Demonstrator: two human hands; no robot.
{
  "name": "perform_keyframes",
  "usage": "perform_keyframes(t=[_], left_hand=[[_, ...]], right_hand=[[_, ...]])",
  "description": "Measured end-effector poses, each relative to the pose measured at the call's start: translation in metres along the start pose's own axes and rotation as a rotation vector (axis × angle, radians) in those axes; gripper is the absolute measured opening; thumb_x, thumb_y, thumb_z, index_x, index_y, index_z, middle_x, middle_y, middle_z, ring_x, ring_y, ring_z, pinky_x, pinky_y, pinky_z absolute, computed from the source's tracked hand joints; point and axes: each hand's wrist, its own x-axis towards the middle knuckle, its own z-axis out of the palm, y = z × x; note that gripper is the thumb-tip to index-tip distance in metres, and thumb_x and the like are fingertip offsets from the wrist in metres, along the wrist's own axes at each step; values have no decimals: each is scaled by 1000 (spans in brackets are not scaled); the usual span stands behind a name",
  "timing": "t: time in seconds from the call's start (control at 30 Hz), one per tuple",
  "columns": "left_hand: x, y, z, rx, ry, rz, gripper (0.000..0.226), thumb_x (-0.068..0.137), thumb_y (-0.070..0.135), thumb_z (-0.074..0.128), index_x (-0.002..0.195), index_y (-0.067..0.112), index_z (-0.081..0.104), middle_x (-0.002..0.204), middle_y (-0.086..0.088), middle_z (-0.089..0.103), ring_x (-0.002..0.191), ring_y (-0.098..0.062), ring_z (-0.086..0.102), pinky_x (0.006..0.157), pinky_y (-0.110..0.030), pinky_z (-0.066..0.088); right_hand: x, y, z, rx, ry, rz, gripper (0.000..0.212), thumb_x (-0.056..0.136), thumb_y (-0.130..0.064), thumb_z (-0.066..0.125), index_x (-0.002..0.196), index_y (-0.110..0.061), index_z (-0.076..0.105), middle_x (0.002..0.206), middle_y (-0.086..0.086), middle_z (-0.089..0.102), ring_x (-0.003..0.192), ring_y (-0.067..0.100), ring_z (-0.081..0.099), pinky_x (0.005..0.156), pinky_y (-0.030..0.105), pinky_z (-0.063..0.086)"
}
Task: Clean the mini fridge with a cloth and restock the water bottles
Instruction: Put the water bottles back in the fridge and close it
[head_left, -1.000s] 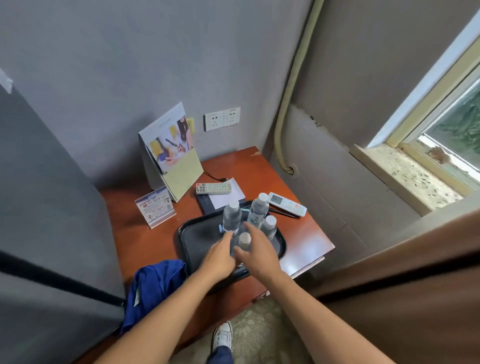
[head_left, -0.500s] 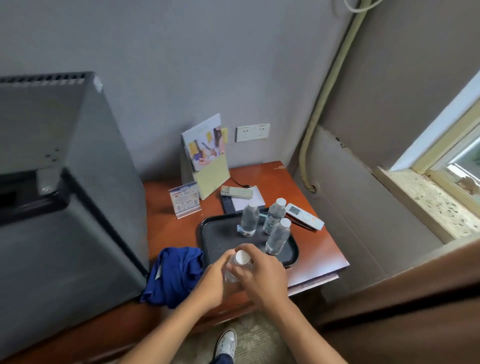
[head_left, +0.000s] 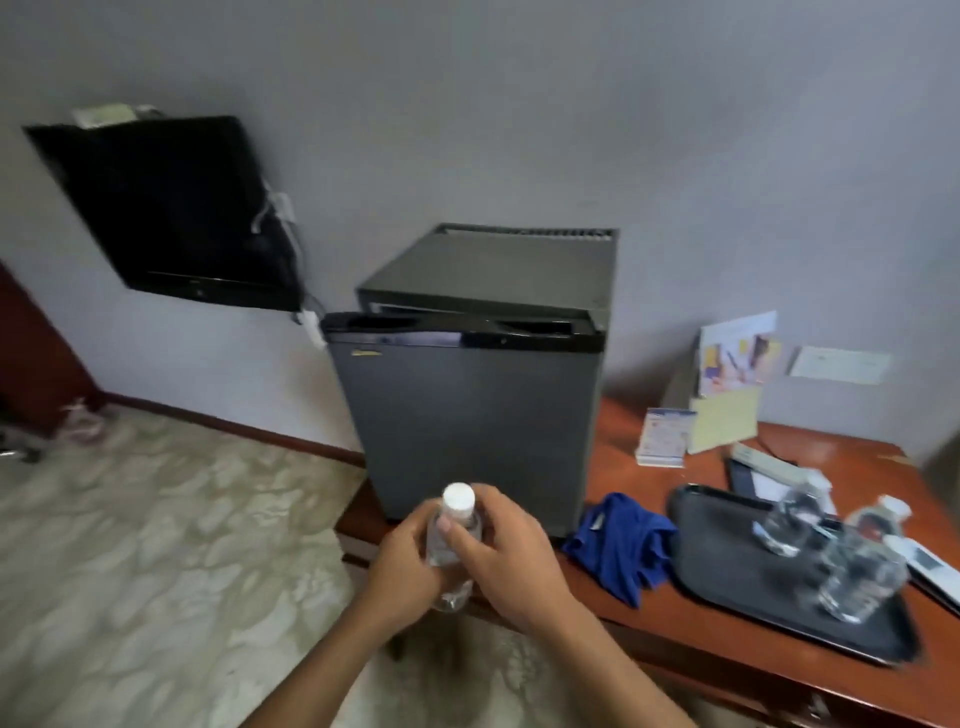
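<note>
Both hands are clamped together on one clear water bottle (head_left: 451, 545), the left hand (head_left: 402, 564) low on its body and the right hand (head_left: 511, 553) wrapped near the white cap. The mini fridge (head_left: 467, 415) stands just beyond them, its door seemingly shut, so freeing a hand for it could let the bottle slip. The blue cloth (head_left: 621, 545) and the tray (head_left: 727, 561) of remaining bottles lie right of the right hand.

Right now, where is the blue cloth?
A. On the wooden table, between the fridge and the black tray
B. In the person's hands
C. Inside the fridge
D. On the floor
A: the blue cloth lies crumpled on the wooden table, between the mini fridge and the black tray.
</note>
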Motion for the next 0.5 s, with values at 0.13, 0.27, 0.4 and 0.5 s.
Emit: perform_keyframes(t=[0.13, 0.27, 0.4, 0.5], left_hand=[[-2, 2, -72, 4, 93, 60, 43, 78, 8, 83, 105, 37, 67, 94, 20, 76, 91, 3, 71, 70, -13, 54], [16, -4, -134, -2, 100, 135, 49, 66, 39, 85, 112, 33, 69, 102, 6, 77, 96, -12, 74, 81, -37, 60], [45, -21, -197, 7, 61, 195, 43, 68, 42, 88, 106, 36, 68, 97, 6, 77, 91, -15, 74, 84, -45, 60], [67, -36, -242, 21, 21, 223, 47, 67, 48, 88, 107, 40, 66, 98, 12, 77, 91, -10, 74, 88, -47, 61]], right_hand=[[32, -53, 42, -56, -64, -89, 39, 89, -67, 54, 117, -40, 57, 99, -18, 68, 89, 3, 65, 80, 39, 56], [70, -95, 73, -110, -96, -126, 45, 87, -73, 53, 119, -41, 57, 107, -16, 67, 97, 4, 64, 86, 44, 56], [133, -131, 93, -330, -12, -179, 82, 86, -80, 44, 152, -32, 39, 159, -11, 37, 146, 11, 34, 120, 43, 32], [186, -149, 111, -576, 129, -130, 83, 93, -76, 33, 159, -25, 30, 167, -6, 23, 155, 16, 14, 126, 49, 13]])
